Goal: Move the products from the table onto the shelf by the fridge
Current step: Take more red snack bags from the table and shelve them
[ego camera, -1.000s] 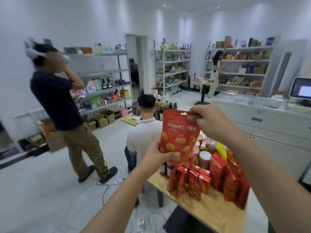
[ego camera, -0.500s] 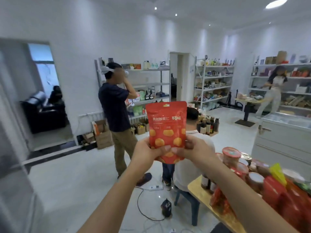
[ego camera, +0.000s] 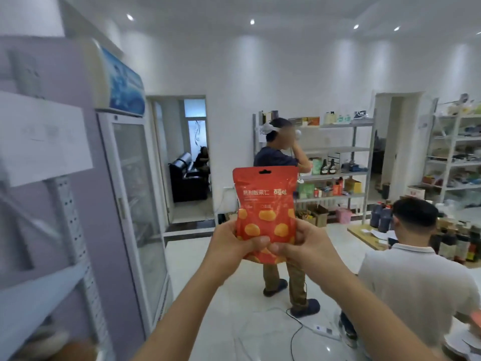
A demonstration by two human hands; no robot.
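Observation:
I hold a red snack pouch (ego camera: 265, 204) with orange pieces printed on it upright in front of me, at chest height. My left hand (ego camera: 231, 246) pinches its lower left corner and my right hand (ego camera: 303, 243) pinches its lower right corner, thumbs meeting on the front. A white metal shelf (ego camera: 39, 290) stands blurred at the near left, right beside a glass-door fridge (ego camera: 132, 204). The table with the products is out of view.
A person in a dark shirt (ego camera: 281, 162) stands straight ahead behind the pouch. Another person in a white shirt (ego camera: 416, 277) sits at the right. Cables and a power strip (ego camera: 322, 330) lie on the floor. A dark doorway (ego camera: 187, 157) opens beyond the fridge.
My view has swung left from the table to the fridge and shelf. The pouch stays in both hands, my right hand having shifted from its top to its bottom corner.

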